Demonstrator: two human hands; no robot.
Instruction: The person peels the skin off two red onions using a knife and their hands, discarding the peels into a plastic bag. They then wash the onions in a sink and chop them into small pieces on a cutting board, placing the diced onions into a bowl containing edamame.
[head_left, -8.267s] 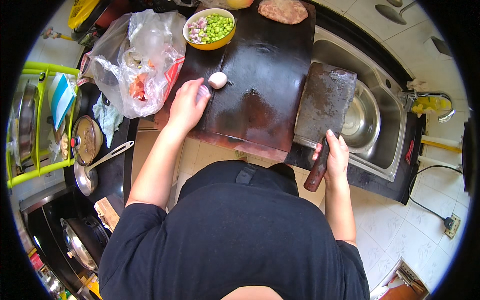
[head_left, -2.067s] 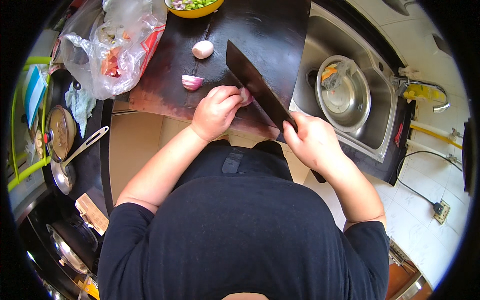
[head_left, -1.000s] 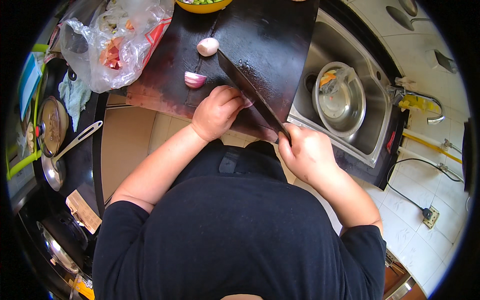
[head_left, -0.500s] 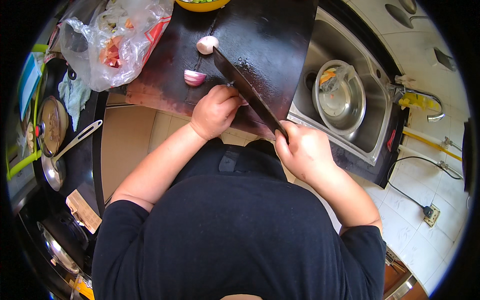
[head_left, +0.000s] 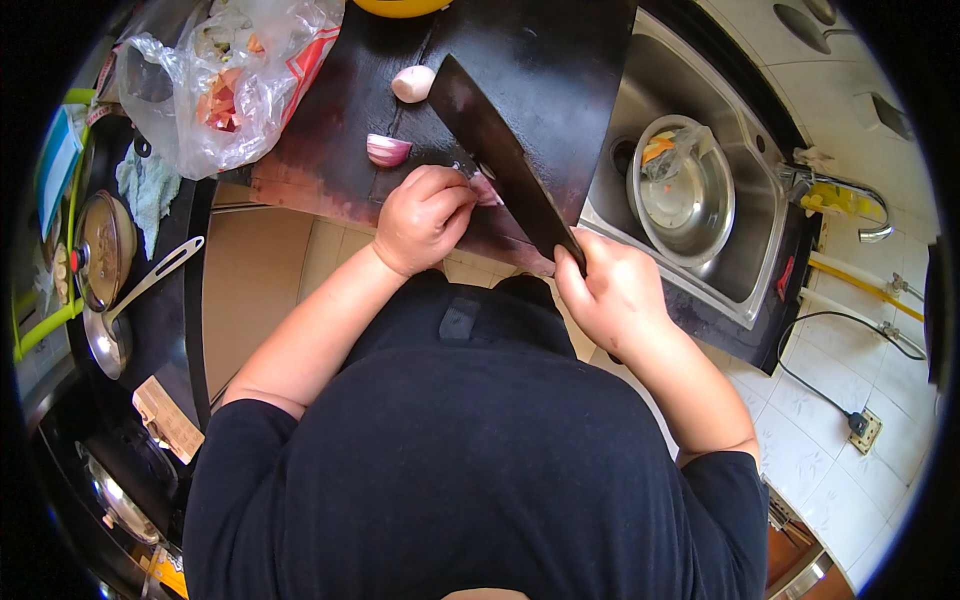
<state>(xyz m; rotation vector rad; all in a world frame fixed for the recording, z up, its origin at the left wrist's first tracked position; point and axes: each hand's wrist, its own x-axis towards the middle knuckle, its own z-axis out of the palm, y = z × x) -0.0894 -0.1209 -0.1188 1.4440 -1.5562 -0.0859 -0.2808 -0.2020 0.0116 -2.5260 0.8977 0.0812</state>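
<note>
My right hand (head_left: 615,295) is wrapped around the handle of a dark cleaver (head_left: 500,155), its blade pointing away and to the left, with its flat side in view. Left of the blade, the curled fingers of my left hand (head_left: 425,215) pinch a purple onion piece (head_left: 486,190) against the dark cutting board (head_left: 520,40); most of that piece is hidden by the fingers and the blade. Beyond my left hand lies a cut onion wedge (head_left: 388,150) with purple stripes. Farther back sits a pale peeled onion (head_left: 412,84), near the cleaver's tip.
A clear plastic bag (head_left: 235,90) with peelings stands at the back left, beside a yellow bowl (head_left: 403,6). To the right, a metal basin (head_left: 690,235) rests in the steel sink (head_left: 745,260) under a faucet (head_left: 872,235). A lidded pot (head_left: 105,255) and ladle (head_left: 165,265) are on the left.
The cleaver has lifted and tilted, so more of its flat side shows. A purple onion piece has come into view at my left fingertips. The wedge and peeled onion stay put.
</note>
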